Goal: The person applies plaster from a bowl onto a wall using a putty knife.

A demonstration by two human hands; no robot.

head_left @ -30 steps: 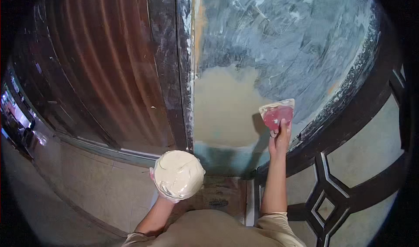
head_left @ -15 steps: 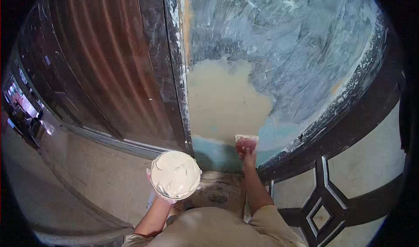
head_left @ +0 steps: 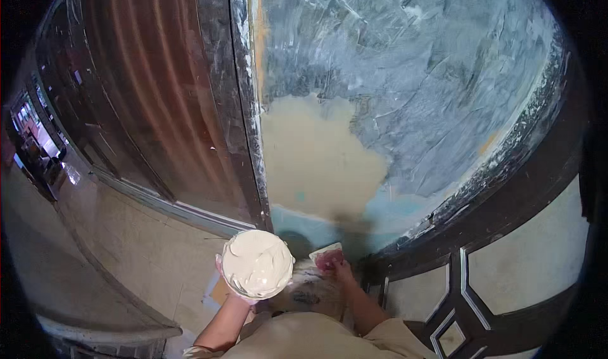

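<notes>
My left hand holds up a round tub of cream-coloured putty from beneath; its fingers show at the tub's left side and underneath. Smears of putty coat the tub's rim. In my right hand is a putty knife with a reddish grip and a pale, putty-marked blade edge. The knife is to the right of the tub and apart from it, low in front of the wall. A broad beige patch of putty covers the lower left part of the blue-grey wall.
Left of the wall stands a dark wooden frame with a brown panel. A dark frame with pale panels curves round on the right. Tiled floor stretches off to the left.
My right hand has drawn the putty knife off the wall, down and left toward the tub. The tub sits slightly lower in view, and the view has shifted a little.
</notes>
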